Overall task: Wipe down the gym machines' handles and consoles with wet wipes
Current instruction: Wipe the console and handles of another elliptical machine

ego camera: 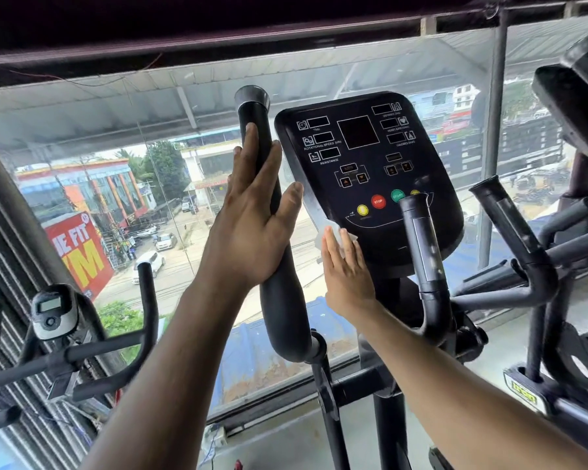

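Right hand (345, 276) flat, pressing wet wipe (333, 237) on console (364, 157); left hand (252, 212) spread against handle (269, 205). Risk: wipe could trigger START button (397, 195).

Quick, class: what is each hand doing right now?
Left hand: open, fingers straight against the handle.
Right hand: open, pressing the wet wipe on the console.

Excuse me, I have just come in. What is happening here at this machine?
A person is cleaning a black elliptical trainer by a window. The right hand, fingers straight, presses a white wet wipe against the lower left edge of the black console with coloured buttons. The left hand rests open and flat against the tall black padded handle to the left of the console.
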### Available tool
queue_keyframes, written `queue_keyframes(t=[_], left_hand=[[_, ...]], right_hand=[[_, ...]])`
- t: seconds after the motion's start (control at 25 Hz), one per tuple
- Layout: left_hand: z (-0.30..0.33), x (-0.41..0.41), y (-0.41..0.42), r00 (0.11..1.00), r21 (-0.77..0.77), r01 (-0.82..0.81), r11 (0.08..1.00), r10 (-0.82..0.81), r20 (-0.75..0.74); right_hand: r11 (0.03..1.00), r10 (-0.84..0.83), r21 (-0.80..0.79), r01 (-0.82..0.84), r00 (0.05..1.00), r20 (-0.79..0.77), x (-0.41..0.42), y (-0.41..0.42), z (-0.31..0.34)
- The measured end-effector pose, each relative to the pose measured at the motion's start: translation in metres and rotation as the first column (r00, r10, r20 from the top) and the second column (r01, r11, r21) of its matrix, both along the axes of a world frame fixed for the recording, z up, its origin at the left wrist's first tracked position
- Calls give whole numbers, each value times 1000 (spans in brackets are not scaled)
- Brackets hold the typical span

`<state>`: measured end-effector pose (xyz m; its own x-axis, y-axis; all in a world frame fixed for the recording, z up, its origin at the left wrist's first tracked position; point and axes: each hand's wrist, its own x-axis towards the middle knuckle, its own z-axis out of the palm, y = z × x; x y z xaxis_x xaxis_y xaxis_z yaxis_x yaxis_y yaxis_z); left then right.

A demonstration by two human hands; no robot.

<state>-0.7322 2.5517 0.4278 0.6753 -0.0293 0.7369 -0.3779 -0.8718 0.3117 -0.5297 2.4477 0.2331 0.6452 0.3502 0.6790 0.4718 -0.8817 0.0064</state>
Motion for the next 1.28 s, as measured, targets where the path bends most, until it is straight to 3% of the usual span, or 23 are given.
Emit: queue_keyframes(t=[0.28,0.52,0.72,1.0,1.2,1.28], left_hand=[[1,-1,0,1000,-3,0,1000,0,11],[0,5,4,1000,-40,15,999,-14,21],[-1,4,4,999,-46,40,998,-39,30],[-1,3,3,999,-48,48,998,-47,23],[-1,2,2,999,-38,43,998,-41,34],[-1,2,2,999,-37,38,999,-36,34]], right_hand=[[999,42,3,-43,998,53,38,34,70],[986,-10,164,-5,996,85,6,13,0],[939,-46,341,44,999,-2,-20,-3,-40],[884,-24,466,37,999,-34,-3,-17,-18],[886,94,443,-139,988,121,-4,-7,-8],[829,114,519,-208,972,206,-6,-23,-13]])
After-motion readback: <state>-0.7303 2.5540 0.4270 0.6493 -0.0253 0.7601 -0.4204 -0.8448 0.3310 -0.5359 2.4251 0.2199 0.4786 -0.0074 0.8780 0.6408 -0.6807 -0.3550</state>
